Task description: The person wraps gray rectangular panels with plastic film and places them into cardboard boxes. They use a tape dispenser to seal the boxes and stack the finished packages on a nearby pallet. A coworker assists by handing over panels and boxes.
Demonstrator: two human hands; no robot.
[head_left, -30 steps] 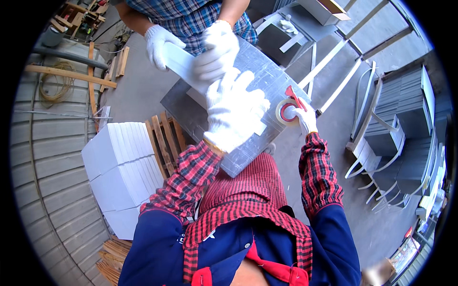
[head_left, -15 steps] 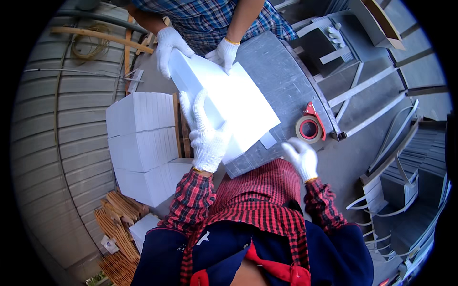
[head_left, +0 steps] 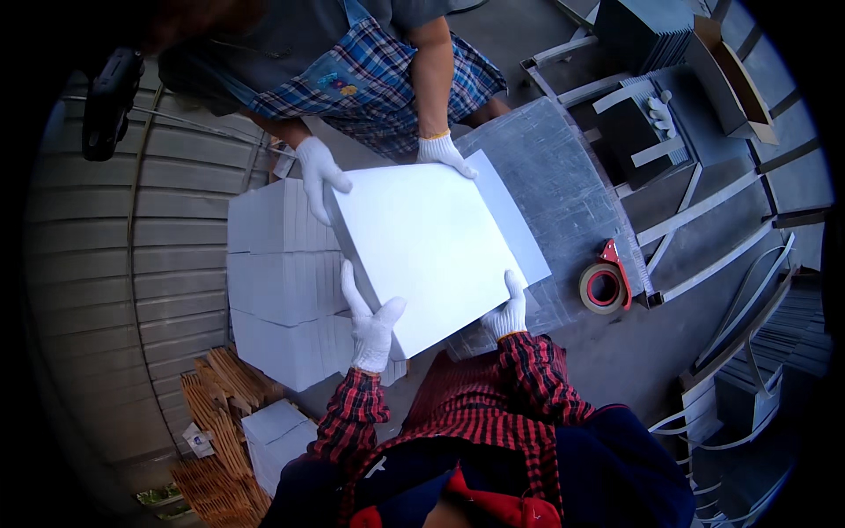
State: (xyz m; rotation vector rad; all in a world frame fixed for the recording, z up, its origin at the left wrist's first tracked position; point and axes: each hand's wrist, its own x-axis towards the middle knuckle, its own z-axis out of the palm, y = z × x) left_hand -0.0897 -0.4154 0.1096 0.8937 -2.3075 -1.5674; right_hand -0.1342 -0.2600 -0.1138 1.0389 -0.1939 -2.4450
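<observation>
A broad, thick white block [head_left: 427,251] with a flat square top is held up over the grey table; I cannot tell whether it is a box or stacked sheets. My left hand [head_left: 371,326], in a white knit glove, grips its near left corner, a finger along the side. Gloved too, my right hand [head_left: 508,310] holds the near right corner, thumb up at the edge and the other fingers hidden. Across from me, a co-worker's gloved hands [head_left: 321,179] hold the far corners. A white sheet [head_left: 519,231] lies on the table, partly under the block.
The scratched grey table [head_left: 546,158] carries a red tape dispenser [head_left: 604,283] at its right edge. White stacks [head_left: 286,286] stand at the left, wood strips [head_left: 216,431] below them. To the right are a metal frame [head_left: 704,216], dark panels [head_left: 638,132] and an open carton [head_left: 726,84].
The white block has turned to lie flatter and squarer to me. My right hand has come from beside the tape dispenser to its near right corner. The co-worker's right-side hand has shifted along the far edge.
</observation>
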